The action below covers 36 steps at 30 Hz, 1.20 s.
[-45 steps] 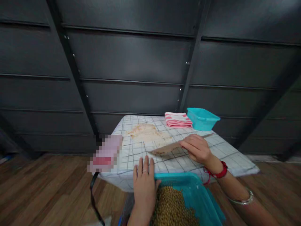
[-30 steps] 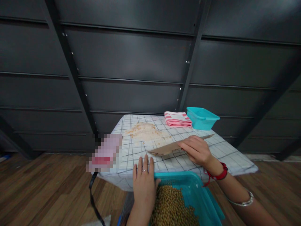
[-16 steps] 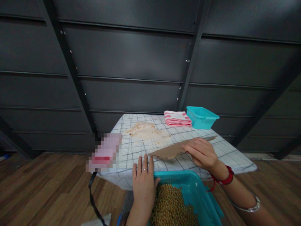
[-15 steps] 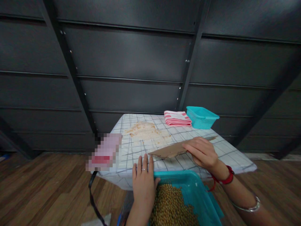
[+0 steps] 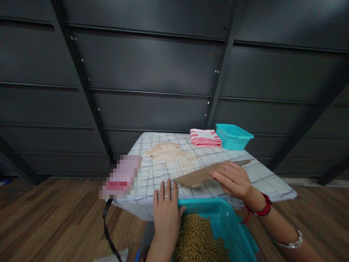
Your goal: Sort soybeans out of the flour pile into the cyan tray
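Your right hand (image 5: pixel 231 178) pinches cardboard (image 5: pixel 195 177); your left hand (image 5: pixel 166 214), fingers parted, touches a tub (image 5: pixel 229 220) of beans (image 5: pixel 199 236) beside the table's (image 5: pixel 267 183) near edge. A basin (image 5: pixel 234 140) stands at the far-right corner.

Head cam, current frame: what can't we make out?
All in the head view:
1) Teal tub: near end cut off by the bottom edge; far-left corner hidden by the left hand.
2) Cardboard piece: part hidden by the right hand gripping it.
3) Small turquoise container: floor hidden by its near wall.
4) Pink object: pixelated, identity unclear.
5) Pale spread on the table: bits too small and blurred to identify.
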Available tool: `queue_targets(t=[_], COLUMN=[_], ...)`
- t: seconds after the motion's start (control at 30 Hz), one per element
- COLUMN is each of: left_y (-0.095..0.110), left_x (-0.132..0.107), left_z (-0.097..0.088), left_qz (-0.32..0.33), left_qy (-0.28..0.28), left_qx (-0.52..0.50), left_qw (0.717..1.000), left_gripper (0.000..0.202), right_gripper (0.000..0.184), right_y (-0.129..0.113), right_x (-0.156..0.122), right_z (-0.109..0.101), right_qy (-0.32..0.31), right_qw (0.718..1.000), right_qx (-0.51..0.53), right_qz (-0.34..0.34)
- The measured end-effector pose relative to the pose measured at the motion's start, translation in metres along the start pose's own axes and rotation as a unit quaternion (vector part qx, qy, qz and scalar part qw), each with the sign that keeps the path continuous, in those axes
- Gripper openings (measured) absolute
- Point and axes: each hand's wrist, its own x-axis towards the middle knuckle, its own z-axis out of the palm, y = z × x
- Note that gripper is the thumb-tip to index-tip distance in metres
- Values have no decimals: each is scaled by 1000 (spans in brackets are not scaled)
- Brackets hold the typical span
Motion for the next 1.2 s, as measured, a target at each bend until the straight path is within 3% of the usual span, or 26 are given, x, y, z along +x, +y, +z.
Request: queue_targets(t=[0.27, 0.63, 1.2], left_y=[1, 0, -1], left_x=[0, 1, 0], left_z=[0, 0, 3], left_qz=[1, -4, 3], left_qy=[3, -5, 6], left_qx=[-5, -10, -17], left_qw=[1000, 1000, 1000], left_gripper=[54, 56, 55], right_gripper=[37, 27, 35], right_y=[1, -4, -4], right_x=[3, -1, -5], right_z=[-4, -12, -27], right_qy=[11, -15, -34], right_qw=[1000, 1000, 999], right_qx=[-2, -7, 28], right_qz=[17, 0, 30])
